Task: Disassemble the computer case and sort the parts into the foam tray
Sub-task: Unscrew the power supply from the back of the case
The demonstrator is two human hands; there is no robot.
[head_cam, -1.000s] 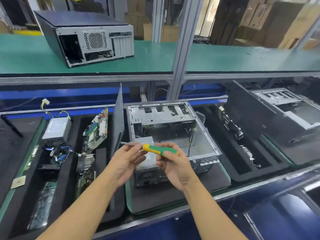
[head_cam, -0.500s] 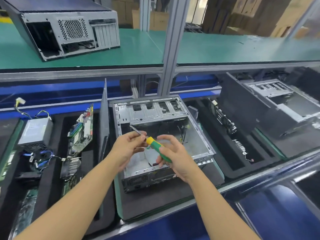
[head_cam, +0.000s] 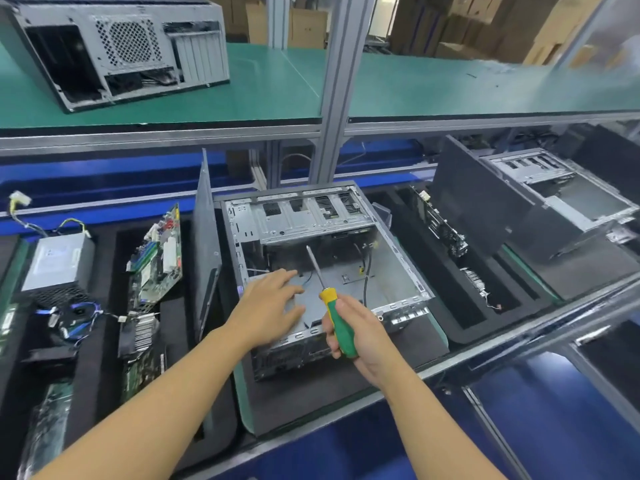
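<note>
Screwdriver [head_cam: 326, 295] in right hand [head_cam: 363, 337], over computer case [head_cam: 311, 220] near edge

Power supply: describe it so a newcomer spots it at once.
From the open computer case mid-bench, go left past the upright side panel and the motherboard standing on edge. The power supply lies in the next slot of the black foam tray. It is the only plain grey box there, with yellow and black wires trailing behind it.

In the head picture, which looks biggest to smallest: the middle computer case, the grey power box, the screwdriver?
1. Middle computer case.
2. Grey power box.
3. Screwdriver: long but thin, and nearer the camera, so unsure.
</note>
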